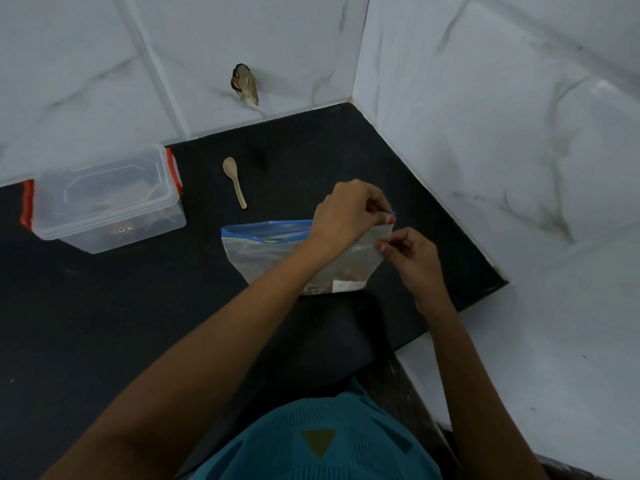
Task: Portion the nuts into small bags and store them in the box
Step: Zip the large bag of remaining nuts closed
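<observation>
Facing counter [104, 323]: black slab, tiled walls [485, 133] far and right.
Box [107, 206]: lidded, far left, well apart from bag.
Bag [273, 261]: centre; I judge the zip [270, 227] wants even pinching, mouth kept high. Long axis left-right, blue zip edge far, nuts [346, 275] near.
Hands: my left hand [346, 213] and right hand [412, 258] pinch its right corner.
Spoon [235, 181]: beyond, idle.

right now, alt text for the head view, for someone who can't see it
The left hand and right hand pinch the right end of a clear zip bag holding brown nuts on a black counter. A wooden spoon and a lidded clear box with red clips sit farther back, to the left.
</observation>
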A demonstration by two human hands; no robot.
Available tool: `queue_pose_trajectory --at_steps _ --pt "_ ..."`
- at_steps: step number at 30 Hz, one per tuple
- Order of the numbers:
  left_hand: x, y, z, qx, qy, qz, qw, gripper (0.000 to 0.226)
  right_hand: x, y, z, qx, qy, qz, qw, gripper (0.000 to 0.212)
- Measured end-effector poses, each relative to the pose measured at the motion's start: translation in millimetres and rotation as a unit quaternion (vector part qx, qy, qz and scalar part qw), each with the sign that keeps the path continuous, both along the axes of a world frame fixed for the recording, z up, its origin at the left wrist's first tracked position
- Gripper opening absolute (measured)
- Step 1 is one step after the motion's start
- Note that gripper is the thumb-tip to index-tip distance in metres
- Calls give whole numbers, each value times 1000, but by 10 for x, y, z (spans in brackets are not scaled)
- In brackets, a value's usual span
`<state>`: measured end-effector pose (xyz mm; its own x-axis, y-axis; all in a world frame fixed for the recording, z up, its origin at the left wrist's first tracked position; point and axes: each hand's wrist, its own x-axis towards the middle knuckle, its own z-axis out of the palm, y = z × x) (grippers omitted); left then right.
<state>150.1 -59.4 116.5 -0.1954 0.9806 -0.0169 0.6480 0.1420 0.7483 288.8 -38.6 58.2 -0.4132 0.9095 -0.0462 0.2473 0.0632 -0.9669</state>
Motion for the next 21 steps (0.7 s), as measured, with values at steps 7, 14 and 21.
queue_pose_trajectory --at_steps 7,14,21 --pt "-43 -15 124 25 -40 -74 996 30 46 17 221 16 55 -11 998 20" --pt "-172 -151 128 -82 118 -87 986 32 43 57 183 20 41 -60 997 19" --pt "-146 -208 106 -43 160 -34 986 23 46 21 214 -19 64 -25 997 23"
